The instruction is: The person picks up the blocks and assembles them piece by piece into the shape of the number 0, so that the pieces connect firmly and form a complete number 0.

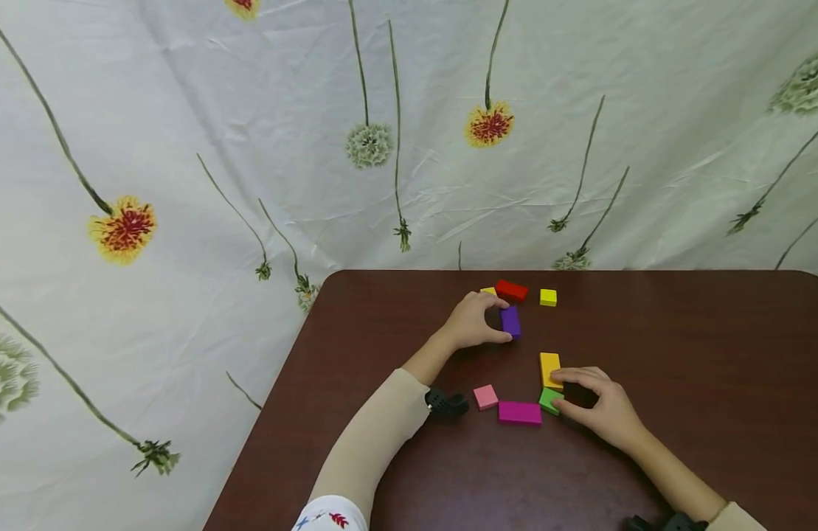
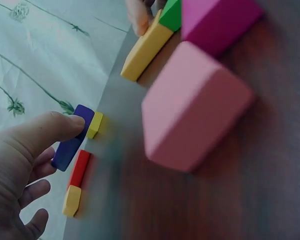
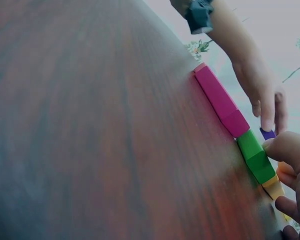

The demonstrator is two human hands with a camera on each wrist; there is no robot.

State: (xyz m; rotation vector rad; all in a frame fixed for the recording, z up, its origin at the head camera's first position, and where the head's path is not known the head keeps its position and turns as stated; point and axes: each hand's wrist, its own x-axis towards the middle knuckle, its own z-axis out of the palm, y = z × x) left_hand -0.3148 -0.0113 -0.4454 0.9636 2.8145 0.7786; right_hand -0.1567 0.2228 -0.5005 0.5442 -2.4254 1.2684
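Note:
My left hand (image 1: 498, 318) curls round a purple block (image 1: 510, 321) at the far middle of the brown table (image 1: 681, 354). In the left wrist view the thumb (image 2: 55, 127) lies on the purple block (image 2: 72, 137). My right hand (image 1: 558, 391) pinches a green block (image 1: 548, 400) between thumb and index finger, and the index tip also touches an orange block (image 1: 549, 366). A magenta block (image 1: 519, 413) lies against the green one. The right wrist view shows the magenta block (image 3: 220, 100), green block (image 3: 256, 157) and orange block (image 3: 274, 189) in a row, with the thumb (image 3: 287, 150) on the green.
A pink cube (image 1: 485, 397) sits left of the magenta block. A red block (image 1: 511, 290), a yellow cube (image 1: 548, 297) and a small yellow piece (image 1: 488, 291) lie near the table's far edge. A flowered cloth (image 1: 249, 147) hangs behind and to the left.

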